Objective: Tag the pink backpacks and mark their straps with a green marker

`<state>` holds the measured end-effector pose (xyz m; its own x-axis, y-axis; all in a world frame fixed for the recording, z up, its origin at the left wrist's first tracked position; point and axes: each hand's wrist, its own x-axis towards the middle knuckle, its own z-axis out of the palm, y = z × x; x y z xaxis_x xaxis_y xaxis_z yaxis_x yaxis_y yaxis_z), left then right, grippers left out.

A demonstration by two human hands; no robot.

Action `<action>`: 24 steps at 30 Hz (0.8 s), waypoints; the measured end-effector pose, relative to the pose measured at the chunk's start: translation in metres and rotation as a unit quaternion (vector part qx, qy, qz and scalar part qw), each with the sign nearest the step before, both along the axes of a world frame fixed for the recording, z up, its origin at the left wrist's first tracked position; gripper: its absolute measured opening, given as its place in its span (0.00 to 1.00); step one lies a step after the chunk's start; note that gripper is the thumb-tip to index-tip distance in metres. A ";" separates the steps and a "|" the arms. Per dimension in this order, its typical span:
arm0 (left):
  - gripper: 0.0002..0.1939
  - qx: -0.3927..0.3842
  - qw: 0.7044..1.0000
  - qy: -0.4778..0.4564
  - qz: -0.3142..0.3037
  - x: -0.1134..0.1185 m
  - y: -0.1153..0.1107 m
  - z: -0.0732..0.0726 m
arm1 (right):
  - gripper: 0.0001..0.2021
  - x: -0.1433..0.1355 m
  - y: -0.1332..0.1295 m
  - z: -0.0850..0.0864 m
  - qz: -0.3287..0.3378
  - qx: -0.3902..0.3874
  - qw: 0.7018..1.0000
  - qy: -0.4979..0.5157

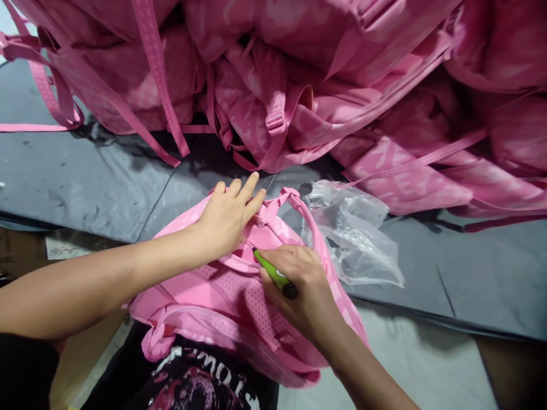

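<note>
Across the grey table [482, 267], a pink backpack [200, 290] is lying under your hands

In the head view, your left hand [226, 219] is resting on it, fingers spread; your right hand [301, 279] is pinching a green marker-like tool [273, 270]. The backpack is overhanging the table's near edge, before your black shirt [213, 381]. Clear plastic [359, 239] is lying just beside it, pink bags [128, 74] are crowding behind, and pale flooring [414, 341] is showing below.

Passable over the counter [64, 176], left and far right; blocked ahead by pink bags [256, 91], nearer right by clear plastic [354, 239].
</note>
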<state>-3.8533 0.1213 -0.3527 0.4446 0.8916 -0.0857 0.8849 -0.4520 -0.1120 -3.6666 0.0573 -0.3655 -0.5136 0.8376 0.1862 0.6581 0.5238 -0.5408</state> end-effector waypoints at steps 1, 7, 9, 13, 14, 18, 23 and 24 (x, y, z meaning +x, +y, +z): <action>0.43 -0.002 1.000 0.001 -0.003 -0.001 0.001 0.000 | 0.06 -0.001 0.000 0.000 -0.004 -0.006 1.000 -0.003; 0.43 -0.014 1.000 -0.008 -0.005 -0.004 0.007 0.000 | 0.06 -0.011 -0.002 -0.005 -0.030 -0.032 0.998 0.040; 0.44 -0.030 1.000 -0.008 0.001 -0.006 0.007 0.002 | 0.06 -0.014 -0.004 -0.004 -0.059 -0.036 0.997 0.022; 0.47 -0.057 0.998 -0.006 0.032 -0.009 0.005 0.008 | 0.08 -0.019 -0.007 0.000 -0.067 -0.054 0.996 0.031; 0.46 -0.062 0.997 -0.009 0.039 -0.010 0.006 0.009 | 0.08 -0.021 -0.008 -0.001 -0.067 -0.054 0.996 0.034; 0.44 -0.063 0.997 -0.020 0.039 -0.011 0.006 0.007 | 0.06 -0.027 -0.009 -0.006 -0.114 0.006 0.993 0.026; 0.43 -0.053 0.998 -0.019 0.036 -0.012 0.006 0.005 | 0.07 -0.033 -0.010 -0.011 -0.105 -0.013 0.993 0.044; 0.43 -0.053 0.998 -0.020 0.034 -0.013 0.006 0.005 | 0.07 -0.034 -0.010 -0.011 -0.122 0.010 0.992 0.044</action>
<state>-3.8659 0.1270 -0.3479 0.3875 0.9072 -0.1638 0.9172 -0.3973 -0.0307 -3.7007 0.0470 -0.3764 -0.2776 0.9306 0.2387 0.7165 0.3661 -0.5938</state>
